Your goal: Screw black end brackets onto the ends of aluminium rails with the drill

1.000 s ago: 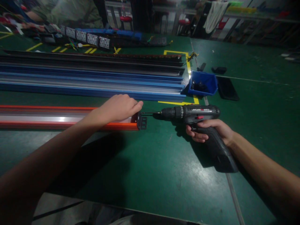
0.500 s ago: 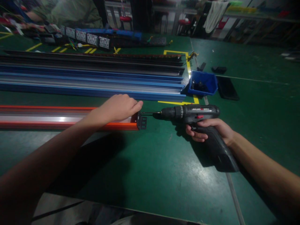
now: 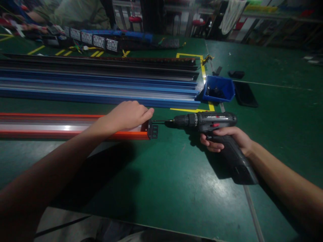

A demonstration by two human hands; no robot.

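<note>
An orange metal channel [image 3: 131, 135] lies across the left of the green table, with a black slotted end bracket [image 3: 154, 131] at its right end. My left hand [image 3: 130, 115] is closed over that end of the channel, thumb by the bracket's top; its other fingers are partly hidden. In my right hand [image 3: 227, 139] is a black cordless drill [image 3: 209, 120], gripped by its handle and pointing left. The drill's long bit [image 3: 163, 121] reaches the bracket's outer face, near my left thumb. Whether a screw sits at the tip is too small to tell.
Blue channels [image 3: 126, 97] and black channels [image 3: 113, 69] lie behind the orange one. A blue bin [image 3: 219, 89] of small dark parts stands at their right ends, beside a flat black object [image 3: 245, 94]. Farther back are a socket strip [image 3: 98, 42] and a person's sleeve [image 3: 75, 15].
</note>
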